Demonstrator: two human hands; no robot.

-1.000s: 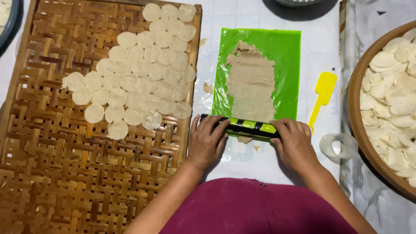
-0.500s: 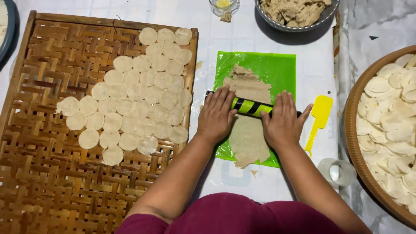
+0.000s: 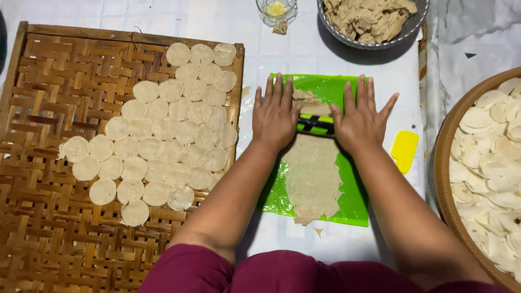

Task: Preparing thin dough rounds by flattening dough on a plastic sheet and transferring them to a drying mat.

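Note:
My left hand [image 3: 275, 115] and my right hand [image 3: 361, 116] lie flat, fingers spread, on a green-and-black roller [image 3: 316, 124] near the far end of a green plastic sheet [image 3: 354, 202]. Under the roller a thin strip of beige dough [image 3: 312, 176] runs down the sheet toward me. Only the roller's middle shows between my palms. Both forearms reach out over the sheet.
A woven bamboo tray [image 3: 49, 217] on the left holds several round dough discs [image 3: 163, 135]. A round basket [image 3: 446, 179] of discs is at the right edge. A yellow scraper [image 3: 405, 151], a bowl of dough [image 3: 374, 19] and a small glass [image 3: 277, 10] stand nearby.
My hands have pushed the roller away from me, from the near end of the sheet to its far end. The dough strip behind it now lies flatter and longer.

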